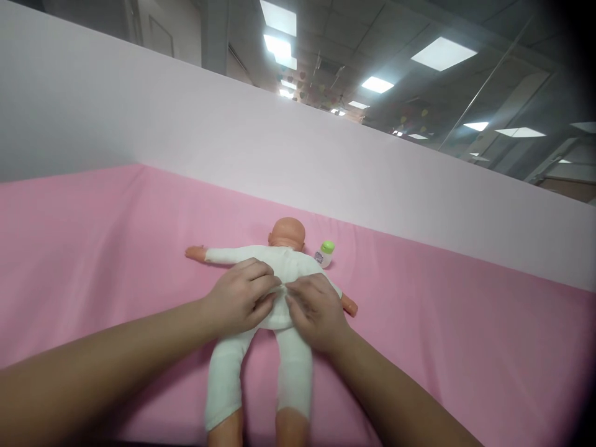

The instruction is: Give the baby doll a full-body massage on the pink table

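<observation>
A baby doll [279,320] with a white cloth-covered torso and limbs lies face down, its bare head [287,232] pointing away from me and its arms spread. My left hand [244,295] rests over the left side of its back, thumb and fingers pinched together near the middle. From the other side, my right hand [319,307] pinches at the same spot. Between the fingertips a bit of white fabric [282,287] is gathered up; its exact form is too small to make out.
A small clear bottle with a green cap [328,247] lies beside the doll's head on the right. Pink sheeting [410,310] covers the surface, with some creases. A white wall panel [279,149] runs along the far side.
</observation>
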Demonstrator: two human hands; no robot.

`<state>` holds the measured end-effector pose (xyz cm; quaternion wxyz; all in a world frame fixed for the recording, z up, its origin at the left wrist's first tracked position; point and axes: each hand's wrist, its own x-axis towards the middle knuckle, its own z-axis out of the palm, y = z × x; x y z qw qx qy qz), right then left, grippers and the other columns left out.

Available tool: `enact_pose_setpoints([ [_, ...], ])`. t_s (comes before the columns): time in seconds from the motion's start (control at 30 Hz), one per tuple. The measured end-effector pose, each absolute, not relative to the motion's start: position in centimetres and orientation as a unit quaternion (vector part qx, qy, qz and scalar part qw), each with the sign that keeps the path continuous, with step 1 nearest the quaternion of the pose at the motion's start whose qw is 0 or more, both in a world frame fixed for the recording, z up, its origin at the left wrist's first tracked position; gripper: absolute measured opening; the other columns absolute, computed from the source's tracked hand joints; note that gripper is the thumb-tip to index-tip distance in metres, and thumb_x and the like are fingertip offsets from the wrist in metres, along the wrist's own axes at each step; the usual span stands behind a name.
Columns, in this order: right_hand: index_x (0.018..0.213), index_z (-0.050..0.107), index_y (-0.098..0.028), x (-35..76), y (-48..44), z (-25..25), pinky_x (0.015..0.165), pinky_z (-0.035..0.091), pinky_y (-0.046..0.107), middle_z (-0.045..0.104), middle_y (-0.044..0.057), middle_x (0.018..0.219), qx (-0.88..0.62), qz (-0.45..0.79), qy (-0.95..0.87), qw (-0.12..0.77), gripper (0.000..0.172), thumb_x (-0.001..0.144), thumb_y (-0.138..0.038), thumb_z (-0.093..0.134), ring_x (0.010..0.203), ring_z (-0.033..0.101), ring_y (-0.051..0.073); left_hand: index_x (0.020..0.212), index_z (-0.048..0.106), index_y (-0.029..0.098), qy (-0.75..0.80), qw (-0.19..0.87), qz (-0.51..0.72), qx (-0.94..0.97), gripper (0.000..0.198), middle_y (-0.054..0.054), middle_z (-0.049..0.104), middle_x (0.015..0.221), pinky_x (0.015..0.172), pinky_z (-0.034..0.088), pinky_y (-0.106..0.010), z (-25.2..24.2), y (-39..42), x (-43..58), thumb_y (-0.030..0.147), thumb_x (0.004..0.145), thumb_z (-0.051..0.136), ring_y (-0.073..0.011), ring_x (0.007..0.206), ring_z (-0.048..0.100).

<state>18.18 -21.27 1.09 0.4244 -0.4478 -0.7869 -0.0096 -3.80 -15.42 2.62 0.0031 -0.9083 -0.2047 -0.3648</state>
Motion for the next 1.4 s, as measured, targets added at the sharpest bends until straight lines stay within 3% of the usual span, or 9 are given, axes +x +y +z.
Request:
enact_pose_setpoints([
  [0.1,0.121,0.071,-0.026,18.0,-21.0,1.0,0.097,0.052,0.046,0.071,0.007,0.110,-0.482,0.029,-0.789,0.379,0.028,0.093,-0.026,0.065,0.108,0.063,0.026,0.112,0.072,0.021,-0.253,-0.050,-0.293,-0.921,0.026,-0.007,0.068,0.098,0.084,0.050,-0.040,2.3,-15.1,-3.5,0.022,0.090,0.058,-0.0247,0.093,0.063],
  [0.27,0.114,0.073,-0.026,18.1,-20.9,1.5,0.092,0.053,0.041,0.071,0.004,0.104,-0.496,0.092,-0.794,0.340,0.022,0.093,-0.026,0.066,0.100,0.066,0.023,0.111,0.075,0.024,-0.258,-0.101,-0.267,-0.923,0.028,-0.005,0.072,0.096,0.083,0.051,-0.038,3.1,-15.2,-3.7,0.025,0.085,0.064,-0.0250,0.092,0.066],
  [0.47,0.092,0.073,-0.025,18.4,-21.2,2.0,0.077,0.054,0.033,0.072,-0.001,0.090,-0.469,0.157,-0.791,0.359,0.006,0.094,-0.028,0.067,0.084,0.067,0.017,0.104,0.073,0.021,-0.254,-0.265,-0.284,-0.886,0.019,0.002,0.069,0.074,0.061,0.050,-0.027,4.3,-15.1,-4.6,0.029,0.091,0.061,-0.0148,0.066,0.063],
  [0.57,0.094,0.074,-0.027,18.5,-21.1,1.6,0.079,0.055,0.034,0.072,0.000,0.091,-0.476,0.126,-0.783,0.379,0.008,0.095,-0.026,0.065,0.087,0.067,0.018,0.096,0.073,0.019,-0.248,-0.217,-0.332,-0.884,0.016,0.000,0.067,0.073,0.062,0.049,-0.028,3.8,-14.9,-4.6,0.027,0.093,0.060,-0.0150,0.066,0.061],
  [0.73,0.106,0.072,-0.026,18.3,-21.0,0.8,0.092,0.053,0.044,0.072,0.005,0.101,-0.475,0.016,-0.778,0.410,0.016,0.092,-0.031,0.069,0.100,0.065,0.025,0.102,0.072,0.019,-0.212,-0.062,-0.358,-0.907,0.018,-0.007,0.068,0.090,0.081,0.050,-0.038,2.9,-15.0,-4.1,0.025,0.090,0.061,-0.0232,0.088,0.062],
  [0.93,0.115,0.071,-0.028,18.2,-20.8,1.1,0.097,0.053,0.044,0.070,0.005,0.107,-0.489,0.069,-0.798,0.344,0.019,0.099,-0.031,0.061,0.104,0.064,0.023,0.107,0.073,0.022,-0.243,-0.076,-0.275,-0.927,0.022,-0.006,0.070,0.097,0.085,0.049,-0.039,2.4,-14.6,-3.5,0.023,0.093,0.057,-0.0242,0.094,0.063],
  [1.1,0.116,0.071,-0.027,18.2,-20.8,1.0,0.096,0.053,0.045,0.070,0.005,0.106,-0.485,0.053,-0.797,0.355,0.021,0.098,-0.032,0.062,0.103,0.063,0.024,0.114,0.072,0.022,-0.242,-0.069,-0.290,-0.924,0.026,-0.007,0.067,0.099,0.087,0.049,-0.041,2.4,-14.7,-3.6,0.024,0.093,0.058,-0.0250,0.096,0.061],
  [1.23,0.125,0.068,-0.026,18.1,-20.9,0.7,0.102,0.051,0.049,0.068,0.008,0.119,-0.483,0.008,-0.786,0.387,0.032,0.093,-0.030,0.066,0.114,0.059,0.028,0.125,0.067,0.021,-0.244,-0.042,-0.306,-0.919,0.035,-0.010,0.065,0.113,0.098,0.047,-0.045,2.7,-15.2,-3.7,0.024,0.090,0.061,-0.0282,0.108,0.057],
  [1.4,0.134,0.064,-0.029,18.2,-20.8,0.9,0.106,0.049,0.051,0.067,0.007,0.126,-0.499,0.045,-0.794,0.344,0.037,0.097,-0.032,0.062,0.120,0.059,0.028,0.125,0.068,0.024,-0.256,-0.060,-0.265,-0.928,0.033,-0.009,0.065,0.116,0.098,0.048,-0.045,2.5,-14.9,-3.6,0.025,0.094,0.056,-0.0277,0.107,0.059],
])
